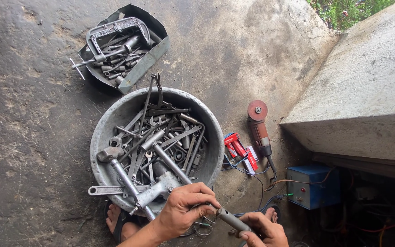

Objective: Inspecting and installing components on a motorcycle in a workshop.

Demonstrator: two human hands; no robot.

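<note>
Ground: rough, stained concrete floor (33,114) fills our view, with a concrete slab (366,91) rising at the right and a patch of greenery at the top edge.
Far left to centre: a bent metal tray (148,58) holds a big C-clamp (115,34) among small bolts and bits.
Basin: a round grey basin (99,137) sits in the middle, piled with spanners, wrenches, pliers and a hammer (110,154); one flat wrench (104,190) hangs out over its near-left rim.
Feet: we see our sandalled feet under the basin's near edge.
Progress: we judge the sorting barely begun. Nearly everything lies heaped in the basin, and only one long tool is lifted at its near rim.
Tool: a long steel bar (179,171) runs from the heap over the basin's near rim down to our hands.
Left hand: our left hand (184,212) comes in from below, wrist bent, palm down, fingers curled and clamped over the bar at the rim.
Right hand: our right hand (264,231) sits lower right, fingers wrapped shut around the bar's dark handle end (232,220).
Right of basin: red packets (238,150), an angle grinder (259,130) with a reddish disc, then a blue box (314,185) with wires trailing.
</note>
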